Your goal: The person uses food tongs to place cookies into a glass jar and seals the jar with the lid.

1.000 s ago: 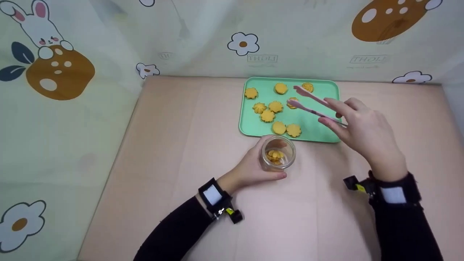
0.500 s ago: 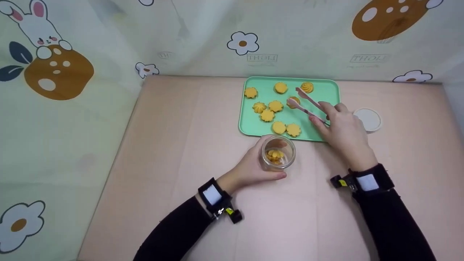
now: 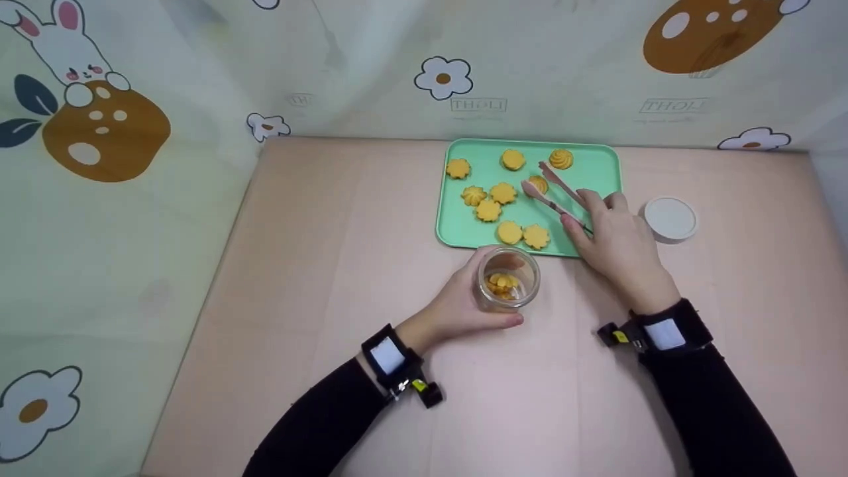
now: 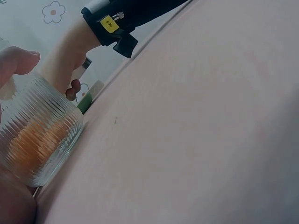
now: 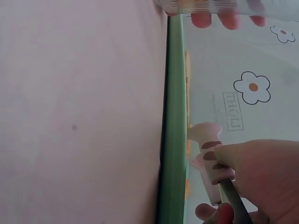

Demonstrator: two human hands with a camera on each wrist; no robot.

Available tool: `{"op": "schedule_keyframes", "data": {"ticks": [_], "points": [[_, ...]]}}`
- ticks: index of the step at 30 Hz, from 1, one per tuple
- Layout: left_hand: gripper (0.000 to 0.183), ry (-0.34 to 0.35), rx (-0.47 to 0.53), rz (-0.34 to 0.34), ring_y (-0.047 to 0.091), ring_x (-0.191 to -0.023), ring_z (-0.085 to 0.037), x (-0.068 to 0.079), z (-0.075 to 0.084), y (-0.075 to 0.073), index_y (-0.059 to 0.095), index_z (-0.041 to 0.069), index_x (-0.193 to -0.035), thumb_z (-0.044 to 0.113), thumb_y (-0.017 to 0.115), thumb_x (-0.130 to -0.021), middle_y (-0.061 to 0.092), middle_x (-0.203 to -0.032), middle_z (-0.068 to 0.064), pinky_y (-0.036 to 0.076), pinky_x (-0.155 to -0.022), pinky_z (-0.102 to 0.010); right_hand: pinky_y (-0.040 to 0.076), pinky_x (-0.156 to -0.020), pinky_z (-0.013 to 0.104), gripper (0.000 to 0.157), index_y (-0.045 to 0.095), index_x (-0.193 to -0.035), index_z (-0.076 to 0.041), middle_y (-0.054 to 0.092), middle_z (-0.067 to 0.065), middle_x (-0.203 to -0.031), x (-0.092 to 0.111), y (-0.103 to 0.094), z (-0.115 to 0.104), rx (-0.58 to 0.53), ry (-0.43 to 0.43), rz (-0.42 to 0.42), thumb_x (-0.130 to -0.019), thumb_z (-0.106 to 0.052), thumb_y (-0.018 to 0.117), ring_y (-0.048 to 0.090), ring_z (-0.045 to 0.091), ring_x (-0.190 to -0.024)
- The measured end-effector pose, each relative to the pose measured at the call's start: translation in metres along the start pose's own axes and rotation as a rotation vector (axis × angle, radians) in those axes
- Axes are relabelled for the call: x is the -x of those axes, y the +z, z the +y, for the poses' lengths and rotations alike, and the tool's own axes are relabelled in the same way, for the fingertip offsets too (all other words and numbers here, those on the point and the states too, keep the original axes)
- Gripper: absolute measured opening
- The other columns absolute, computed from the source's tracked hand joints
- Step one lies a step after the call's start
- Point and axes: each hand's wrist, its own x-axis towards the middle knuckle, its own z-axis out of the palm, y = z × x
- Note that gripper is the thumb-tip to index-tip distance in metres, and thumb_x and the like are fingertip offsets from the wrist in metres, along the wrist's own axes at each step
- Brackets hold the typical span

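My left hand (image 3: 467, 301) grips a clear ribbed glass jar (image 4: 44, 126), its mouth facing up, with some yellow cookies (image 3: 502, 285) at the bottom. Over the green tray (image 3: 583, 248), my right hand (image 3: 619, 245) holds pink-tipped tongs (image 3: 558, 208) between thumb and fingers. The two tong tips are spread apart on either side of a round swirled cookie (image 3: 538, 185). In the right wrist view the tongs (image 5: 212, 154) reach in just above the tray's rim. Several more yellow cookies (image 3: 489, 211), some flower-shaped, lie across the tray.
A white round lid (image 3: 670, 219) lies on the table right of the tray, close to my right hand. A patterned cloth (image 3: 358, 73) rises behind the table (image 3: 298, 265) and along its left side. The jar stands just in front of the tray's near edge.
My right hand has moved left and slightly down with the tongs, uncovering the white lid. The tong tips have come around the swirled cookie. My left hand and the jar stay put.
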Motion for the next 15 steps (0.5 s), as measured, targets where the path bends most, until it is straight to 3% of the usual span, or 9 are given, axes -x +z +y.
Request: {"op": "schedule_keyframes", "data": {"ticks": [5,15], "points": [[0.097,-0.004,-0.001,-0.003,0.057,-0.142,-0.016,-0.0002,0.0011,0.0006,0.045,0.020,-0.158,0.018,0.100,-0.078,0.064,-0.147,0.004,0.039,-0.127,-0.038,0.053,-0.067,0.068,0.058,0.056,-0.151,0.000,0.059,0.037,-0.117,0.0001,-0.0039,-0.0014,-0.003,0.029,-0.048,-0.113,-0.044,0.057,0.064,0.056,-0.085],[0.097,0.011,-0.010,-0.011,0.057,-0.142,-0.015,-0.0008,0.0010,-0.0004,0.044,0.016,-0.158,0.018,0.100,-0.079,0.063,-0.148,0.000,0.039,-0.127,-0.039,0.053,-0.063,0.065,0.054,0.058,-0.147,0.002,0.061,0.035,-0.113,-0.0011,-0.0024,-0.0006,-0.004,0.049,-0.039,-0.104,-0.031,0.063,0.062,0.050,-0.078]]}}
